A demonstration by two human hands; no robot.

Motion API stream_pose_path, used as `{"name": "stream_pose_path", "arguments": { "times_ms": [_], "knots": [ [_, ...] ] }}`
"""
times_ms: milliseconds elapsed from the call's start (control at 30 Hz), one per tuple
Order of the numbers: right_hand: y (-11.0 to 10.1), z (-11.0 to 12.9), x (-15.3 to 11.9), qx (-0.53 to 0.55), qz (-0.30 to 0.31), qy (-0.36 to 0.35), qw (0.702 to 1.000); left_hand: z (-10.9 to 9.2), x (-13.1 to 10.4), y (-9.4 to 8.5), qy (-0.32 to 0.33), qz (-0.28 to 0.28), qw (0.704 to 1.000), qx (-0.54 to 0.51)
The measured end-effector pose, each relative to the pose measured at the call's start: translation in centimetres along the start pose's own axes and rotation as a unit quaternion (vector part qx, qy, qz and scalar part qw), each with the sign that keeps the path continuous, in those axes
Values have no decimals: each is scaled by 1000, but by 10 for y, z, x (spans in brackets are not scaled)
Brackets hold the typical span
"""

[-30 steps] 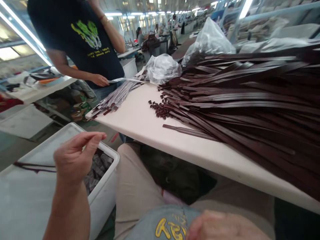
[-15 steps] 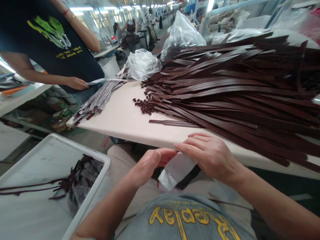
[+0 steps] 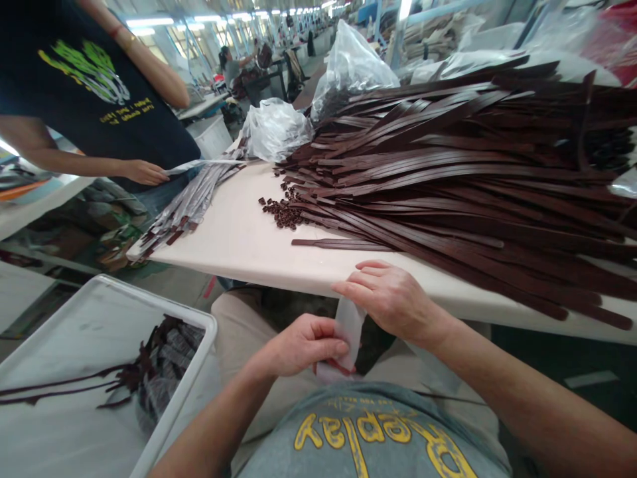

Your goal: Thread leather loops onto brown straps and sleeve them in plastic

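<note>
Your left hand (image 3: 306, 345) and right hand (image 3: 391, 299) pinched a pale wrapping strip (image 3: 347, 332) over your lap, below the table (image 3: 239, 239) edge; mid-peel, I'd judge, needing a steady pull next.

Both hands, left (image 3: 303, 345) and right (image 3: 393, 299), pinch a pale strip (image 3: 347, 330) just below the desk (image 3: 239, 245) edge, near brown straps (image 3: 448, 179).

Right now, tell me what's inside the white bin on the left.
The white bin holds a heap of dark brown strips with greyish pieces among them; a few thin strips trail left across the bin's lid. That lid hides the rest of the inside.
</note>
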State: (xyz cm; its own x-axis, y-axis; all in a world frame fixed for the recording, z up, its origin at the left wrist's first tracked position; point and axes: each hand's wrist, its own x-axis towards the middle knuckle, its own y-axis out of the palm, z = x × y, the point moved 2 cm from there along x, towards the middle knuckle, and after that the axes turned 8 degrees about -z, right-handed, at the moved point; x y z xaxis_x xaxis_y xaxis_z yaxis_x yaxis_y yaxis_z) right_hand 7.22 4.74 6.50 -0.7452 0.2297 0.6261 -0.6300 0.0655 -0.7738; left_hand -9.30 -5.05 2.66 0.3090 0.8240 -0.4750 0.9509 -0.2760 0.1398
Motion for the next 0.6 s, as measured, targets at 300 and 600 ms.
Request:
{"name": "stream_pose_path", "arguments": {
  "times_ms": [300,600],
  "knots": [
    [55,23,2,87,94,50,991,22,-44,-36,20,-29,999,-17],
    [56,-65,-10,64,-62,113,990,100,-30,-58,29,-281,896,-343]
  ]
}}
